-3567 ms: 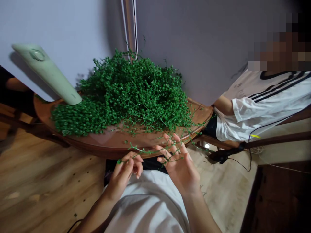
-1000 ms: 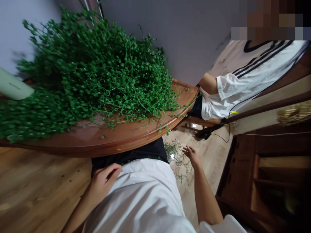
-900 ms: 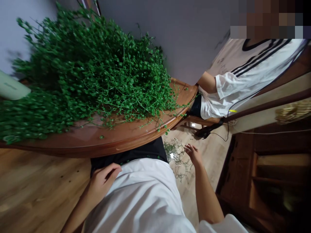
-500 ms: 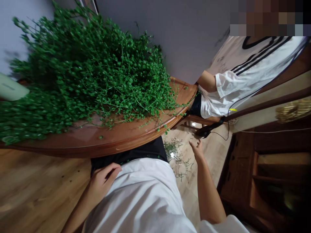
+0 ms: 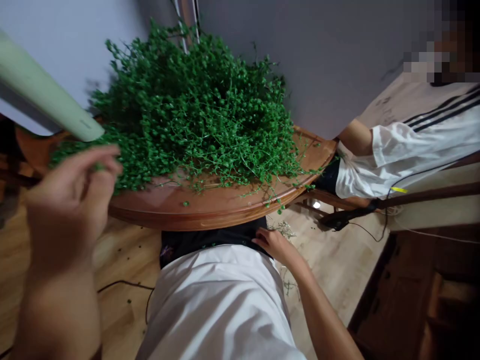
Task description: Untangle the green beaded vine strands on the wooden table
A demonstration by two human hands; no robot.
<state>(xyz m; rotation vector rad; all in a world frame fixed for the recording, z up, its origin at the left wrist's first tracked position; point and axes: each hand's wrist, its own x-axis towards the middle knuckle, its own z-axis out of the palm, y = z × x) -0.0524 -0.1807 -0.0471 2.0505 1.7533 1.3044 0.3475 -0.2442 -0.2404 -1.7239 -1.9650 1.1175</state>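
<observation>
A large heap of leafy green stems [image 5: 217,115] lies on the brown wooden table [image 5: 180,212]. My left hand [image 5: 78,185] is raised at the heap's left end, in front of the table edge. It is somewhat blurred; its fingers are bent, with a gap between thumb and forefinger where some green shows. I cannot make out whether it touches the stems. Low by my dark-trousered lap [image 5: 213,237] is my right hand [image 5: 275,243], fingers loosely bent and apart, nothing visible in them.
A pale green cylinder [image 5: 48,90] slants in above the heap's left side. At right sits another person in a white shirt [image 5: 397,145]. Plant scraps [image 5: 283,229] lie on the wooden floor, where a black cable [image 5: 125,283] also runs.
My left hand has risen from my lap to the left end of the heap. My right hand has come in from over the floor to my lap. The view has shifted left.
</observation>
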